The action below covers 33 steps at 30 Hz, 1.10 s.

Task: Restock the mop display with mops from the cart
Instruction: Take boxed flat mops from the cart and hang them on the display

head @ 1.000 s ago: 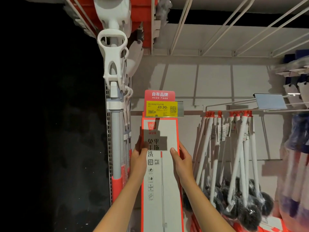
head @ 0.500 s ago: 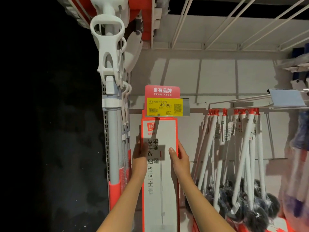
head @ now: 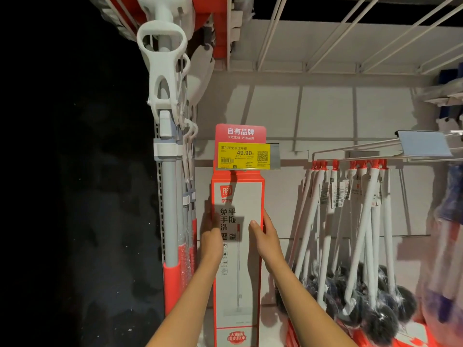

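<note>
This is a shop aisle, in the cleaning-goods section. A yellow price tag reading 49.90, with barcode and QR code, sits under a red brand sign on the shelf rail. Below it hangs a boxed mop in printed retail packaging. To the right, rows of white-handled brushes with paper tags hang from wire display hooks on a white backing panel.
</note>
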Motion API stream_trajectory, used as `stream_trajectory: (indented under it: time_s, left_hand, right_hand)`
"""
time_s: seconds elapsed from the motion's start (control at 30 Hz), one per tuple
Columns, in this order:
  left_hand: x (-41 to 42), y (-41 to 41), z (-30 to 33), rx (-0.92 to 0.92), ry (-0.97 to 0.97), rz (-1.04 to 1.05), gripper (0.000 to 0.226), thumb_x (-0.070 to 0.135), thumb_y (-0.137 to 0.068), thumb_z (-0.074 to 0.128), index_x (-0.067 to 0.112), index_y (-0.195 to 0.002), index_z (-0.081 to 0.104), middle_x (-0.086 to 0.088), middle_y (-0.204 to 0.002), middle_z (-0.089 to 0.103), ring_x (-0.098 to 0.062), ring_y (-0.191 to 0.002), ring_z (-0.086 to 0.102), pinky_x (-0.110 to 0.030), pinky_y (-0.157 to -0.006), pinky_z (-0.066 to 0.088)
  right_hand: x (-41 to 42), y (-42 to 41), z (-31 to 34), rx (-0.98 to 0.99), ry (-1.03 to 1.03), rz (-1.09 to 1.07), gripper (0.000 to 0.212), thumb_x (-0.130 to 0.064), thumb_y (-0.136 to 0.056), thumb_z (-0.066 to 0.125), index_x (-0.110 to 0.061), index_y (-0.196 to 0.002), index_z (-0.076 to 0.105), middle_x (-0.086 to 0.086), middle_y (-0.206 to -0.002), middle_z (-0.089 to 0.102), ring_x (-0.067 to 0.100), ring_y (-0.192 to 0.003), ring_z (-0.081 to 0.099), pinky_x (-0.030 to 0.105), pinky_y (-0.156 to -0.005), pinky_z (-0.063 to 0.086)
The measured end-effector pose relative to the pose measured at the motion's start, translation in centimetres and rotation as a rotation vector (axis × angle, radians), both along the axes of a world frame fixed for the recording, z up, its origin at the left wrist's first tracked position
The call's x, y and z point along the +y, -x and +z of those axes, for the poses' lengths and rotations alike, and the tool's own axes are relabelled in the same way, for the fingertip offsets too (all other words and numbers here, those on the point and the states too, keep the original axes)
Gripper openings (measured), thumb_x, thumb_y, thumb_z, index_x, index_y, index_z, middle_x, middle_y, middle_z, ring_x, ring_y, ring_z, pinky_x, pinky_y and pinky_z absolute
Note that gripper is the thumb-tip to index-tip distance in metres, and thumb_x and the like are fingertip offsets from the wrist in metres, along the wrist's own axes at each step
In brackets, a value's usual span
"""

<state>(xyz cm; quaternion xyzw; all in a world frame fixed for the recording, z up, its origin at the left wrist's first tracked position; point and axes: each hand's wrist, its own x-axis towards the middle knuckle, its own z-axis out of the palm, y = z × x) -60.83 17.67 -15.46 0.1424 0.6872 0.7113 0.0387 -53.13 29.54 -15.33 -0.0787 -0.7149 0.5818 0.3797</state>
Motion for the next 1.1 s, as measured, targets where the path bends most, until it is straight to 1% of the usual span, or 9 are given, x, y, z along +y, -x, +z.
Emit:
stream_trajectory:
  time_s: [0.17, 0.27, 0.33, 0.47, 0.57, 0.63, 0.8, 0.93, 1.1]
  left_hand:
    - [-0.9, -2.7, 0.1, 0.102, -0.035, -0.025, 0.043, 0.055, -0.105, 0.030, 0.032, -0.102, 0.066, 0.006, -0.106, 0.070, -0.014, -0.098, 0.062, -0.029, -0.079, 0.046]
    - [-1.9, -4.7, 0.1, 0.116, 0.011, -0.043, 0.062, 0.062, -0.103, 0.030, 0.023, -0.149, 0.045, 0.002, -0.150, 0.050, -0.021, -0.138, 0.045, -0.042, -0.113, 0.036]
    - [-2.9, -6.9, 0.3, 0.191, 0.051, -0.053, 0.075, 0.070, -0.096, 0.028, 0.028, -0.158, 0.030, 0.006, -0.161, 0.035, -0.017, -0.149, 0.030, -0.046, -0.123, 0.024]
    - [-5.4, -11.6, 0.7, 0.352, 0.120, -0.061, 0.072, 0.073, -0.095, 0.027, 0.039, -0.158, 0.026, 0.015, -0.163, 0.029, -0.010, -0.151, 0.024, -0.047, -0.125, 0.022]
    - [-7.8, -15.5, 0.2, 0.452, 0.204, -0.050, 0.072, 0.077, -0.092, 0.025, 0.045, -0.157, 0.024, 0.021, -0.163, 0.025, -0.003, -0.152, 0.019, -0.048, -0.125, 0.022]
    - [-9.6, -18.1, -0.4, 0.525, 0.318, 0.023, 0.076, 0.081, -0.088, 0.021, 0.047, -0.157, 0.022, 0.023, -0.164, 0.021, 0.001, -0.152, 0.015, -0.045, -0.126, 0.020]
    - [-14.6, -23.9, -2.8, 0.647, 0.729, 0.304, 0.083, 0.082, -0.086, 0.013, 0.043, -0.158, 0.020, 0.016, -0.167, 0.013, -0.006, -0.154, 0.009, -0.033, -0.122, 0.013]
    - [-19.0, -27.7, -4.7, 0.562, 0.936, 0.424, 0.085, 0.080, -0.086, 0.013, 0.038, -0.160, 0.016, 0.007, -0.169, 0.010, -0.014, -0.156, 0.005, -0.043, -0.125, 0.017]
    - [-24.9, -33.1, -6.5, 0.455, 0.930, 0.544, 0.086, 0.083, -0.086, 0.015, 0.038, -0.159, 0.021, 0.008, -0.169, 0.013, -0.012, -0.156, 0.006, -0.048, -0.124, 0.022]
  right_hand:
    - [-0.9, -1.9, 0.1, -0.001, 0.025, 0.011, 0.051, -0.021, -0.104, 0.052, -0.019, -0.153, 0.039, -0.003, -0.148, 0.052, 0.015, -0.135, 0.050, 0.041, -0.114, 0.042]
    - [-1.8, -3.7, -0.1, 0.015, 0.021, -0.008, 0.050, -0.025, -0.104, 0.052, -0.019, -0.152, 0.040, -0.013, -0.146, 0.047, 0.009, -0.138, 0.045, 0.018, -0.107, 0.040]
    - [-2.4, -5.3, -0.2, 0.024, 0.011, -0.022, 0.049, -0.026, -0.104, 0.053, -0.020, -0.151, 0.041, -0.018, -0.139, 0.046, 0.001, -0.134, 0.043, 0.001, -0.092, 0.037]
    - [-3.9, -9.3, -0.4, 0.043, -0.051, -0.014, 0.043, -0.028, -0.104, 0.051, -0.024, -0.147, 0.047, -0.018, -0.141, 0.051, -0.021, -0.119, 0.046, 0.000, -0.094, 0.038]
    - [-5.2, -12.8, -1.0, 0.028, -0.147, -0.008, 0.043, -0.035, -0.105, 0.048, -0.025, -0.146, 0.050, -0.010, -0.150, 0.050, 0.000, -0.137, 0.043, 0.029, -0.116, 0.036]
    - [-6.4, -15.1, -1.6, 0.020, -0.219, -0.004, 0.048, -0.043, -0.102, 0.045, -0.025, -0.146, 0.050, -0.010, -0.151, 0.048, 0.002, -0.141, 0.040, 0.034, -0.120, 0.033]
    - [-9.8, -20.3, -4.0, -0.009, -0.343, 0.046, 0.061, -0.057, -0.095, 0.036, -0.031, -0.148, 0.046, -0.019, -0.156, 0.037, -0.005, -0.146, 0.027, 0.019, -0.120, 0.020]
    - [-13.2, -23.5, -6.0, -0.052, -0.397, 0.082, 0.063, -0.054, -0.091, 0.036, -0.028, -0.148, 0.048, -0.022, -0.152, 0.034, -0.005, -0.145, 0.025, 0.005, -0.115, 0.011]
    - [-18.5, -26.8, -7.0, -0.105, -0.376, 0.209, 0.067, -0.055, -0.086, 0.038, -0.026, -0.144, 0.053, -0.008, -0.156, 0.040, 0.002, -0.145, 0.031, 0.005, -0.112, 0.016]
